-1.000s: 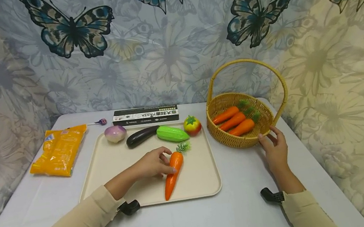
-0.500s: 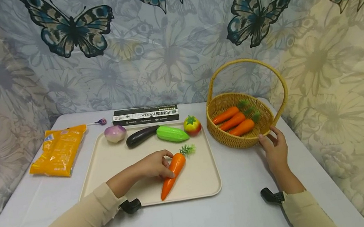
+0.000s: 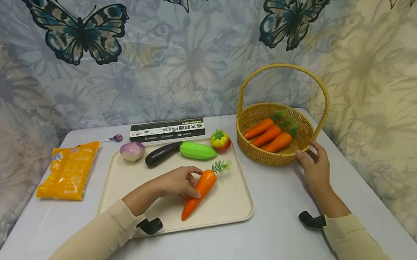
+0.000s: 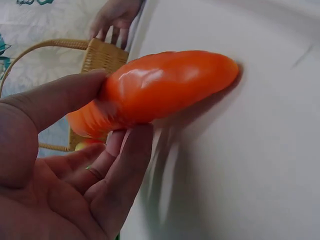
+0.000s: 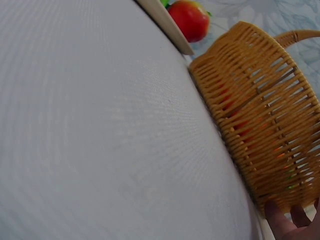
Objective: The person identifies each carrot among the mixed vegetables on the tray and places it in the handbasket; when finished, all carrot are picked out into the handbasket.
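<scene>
In the head view my left hand point(image 3: 177, 183) pinches an orange carrot point(image 3: 208, 182) with a green leafy top, over the cream tray point(image 3: 234, 208). The left wrist view shows thumb and fingers on either side of the carrot point(image 4: 175, 85), its tip close over the tray. My right hand point(image 3: 317, 173) holds the near right side of a yellow wicker basket point(image 3: 265, 157), fingers at the rim by the handle's foot. Several carrots point(image 3: 268, 135) lie inside. From the right wrist, the basket point(image 5: 265, 105) shows side-on, with fingertips at its lower corner.
Along the tray's far side lie a purple onion-like vegetable point(image 3: 132, 151), an eggplant point(image 3: 162, 154), a green ridged vegetable point(image 3: 197, 150) and a red-yellow fruit point(image 3: 220, 140). Behind stands a pasta box point(image 3: 167, 130). Leftward are an orange packet point(image 3: 68, 172) and a lollipop-like item point(image 3: 116, 138).
The held carrot has turned, its leafy top swinging right toward the basket and its tip shifting left and away from the tray's near edge. My right hand has stayed at the basket.
</scene>
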### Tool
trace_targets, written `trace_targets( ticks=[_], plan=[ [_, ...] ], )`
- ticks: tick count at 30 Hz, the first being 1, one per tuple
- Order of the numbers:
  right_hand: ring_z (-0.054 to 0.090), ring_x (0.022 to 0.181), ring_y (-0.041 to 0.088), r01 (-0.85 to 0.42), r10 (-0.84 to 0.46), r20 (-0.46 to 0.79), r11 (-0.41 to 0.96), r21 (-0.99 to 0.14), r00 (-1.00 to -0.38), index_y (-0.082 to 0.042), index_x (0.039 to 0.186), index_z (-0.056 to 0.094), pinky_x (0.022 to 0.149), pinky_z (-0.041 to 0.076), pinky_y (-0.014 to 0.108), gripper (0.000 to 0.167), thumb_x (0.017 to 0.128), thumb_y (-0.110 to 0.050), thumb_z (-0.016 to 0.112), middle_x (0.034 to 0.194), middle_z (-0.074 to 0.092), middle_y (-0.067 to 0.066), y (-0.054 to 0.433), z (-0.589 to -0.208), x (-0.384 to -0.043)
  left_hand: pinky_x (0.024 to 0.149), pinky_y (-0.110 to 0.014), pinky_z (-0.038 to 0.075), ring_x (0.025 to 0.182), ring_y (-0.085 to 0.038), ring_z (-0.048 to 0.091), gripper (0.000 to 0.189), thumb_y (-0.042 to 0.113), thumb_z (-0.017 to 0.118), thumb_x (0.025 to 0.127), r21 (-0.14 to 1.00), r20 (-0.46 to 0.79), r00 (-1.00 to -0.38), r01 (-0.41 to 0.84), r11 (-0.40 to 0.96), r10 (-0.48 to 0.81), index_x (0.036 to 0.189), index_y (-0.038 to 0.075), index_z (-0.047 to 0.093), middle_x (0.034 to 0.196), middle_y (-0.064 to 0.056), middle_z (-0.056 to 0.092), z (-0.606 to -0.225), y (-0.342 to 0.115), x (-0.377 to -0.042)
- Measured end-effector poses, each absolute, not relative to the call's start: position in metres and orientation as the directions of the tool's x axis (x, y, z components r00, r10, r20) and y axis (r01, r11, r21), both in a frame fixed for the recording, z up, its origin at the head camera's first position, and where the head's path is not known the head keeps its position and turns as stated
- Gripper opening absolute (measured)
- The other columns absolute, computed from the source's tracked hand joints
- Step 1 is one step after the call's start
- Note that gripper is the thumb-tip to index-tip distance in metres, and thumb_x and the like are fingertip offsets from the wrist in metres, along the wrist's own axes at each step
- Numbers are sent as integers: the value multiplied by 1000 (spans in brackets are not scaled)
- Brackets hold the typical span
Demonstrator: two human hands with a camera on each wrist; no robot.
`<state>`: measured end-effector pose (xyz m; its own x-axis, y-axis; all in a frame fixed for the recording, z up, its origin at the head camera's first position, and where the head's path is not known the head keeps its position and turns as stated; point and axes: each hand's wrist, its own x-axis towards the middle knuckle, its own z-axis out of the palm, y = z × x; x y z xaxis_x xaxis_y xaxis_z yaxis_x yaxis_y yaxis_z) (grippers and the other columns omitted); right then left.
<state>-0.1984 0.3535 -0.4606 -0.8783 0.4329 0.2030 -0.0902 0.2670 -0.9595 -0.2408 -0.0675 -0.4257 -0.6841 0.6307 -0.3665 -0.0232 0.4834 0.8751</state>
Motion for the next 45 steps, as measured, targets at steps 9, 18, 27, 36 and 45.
trace_targets(
  ticks=[9,18,27,36,45],
  plan=[
    [36,133,24,-105,442,211,251,-962,-872,-13,150,33,85,46,11,65,95,-25,66,153,26,4,364,-454,-203,71,-43,59,81,-28,67,72,0,79,79,948,-277,-646,-64,311,712,141,6,42,104,-17,55,-419,-46,-261],
    [36,134,25,-112,446,221,256,-960,-867,-12,150,34,87,46,12,65,95,-25,67,153,26,3,362,-457,-204,74,-44,58,89,-27,66,70,-2,78,80,967,-217,-623,-35,251,752,140,4,41,113,-20,54,-392,-14,-280],
    [36,135,25,-78,438,200,281,-957,-876,-13,151,33,88,46,12,66,96,-29,65,154,26,2,356,-463,-201,76,-44,58,100,-28,63,69,4,79,82,968,-191,-551,29,248,812,141,8,43,113,-17,59,-380,20,-299],
    [37,133,24,-98,431,217,280,-955,-876,-13,150,35,86,46,12,65,95,-29,66,153,28,3,353,-463,-204,79,-42,57,101,-25,62,73,7,80,82,972,-195,-555,2,236,809,145,11,42,112,-15,60,-372,52,-308],
    [37,134,24,-91,443,214,282,-955,-870,-13,150,34,88,46,13,65,95,-30,65,153,27,1,352,-463,-201,74,-36,58,100,-27,64,76,5,79,82,975,-215,-555,-77,207,803,147,15,41,118,-14,56,-357,80,-321]
  ],
)
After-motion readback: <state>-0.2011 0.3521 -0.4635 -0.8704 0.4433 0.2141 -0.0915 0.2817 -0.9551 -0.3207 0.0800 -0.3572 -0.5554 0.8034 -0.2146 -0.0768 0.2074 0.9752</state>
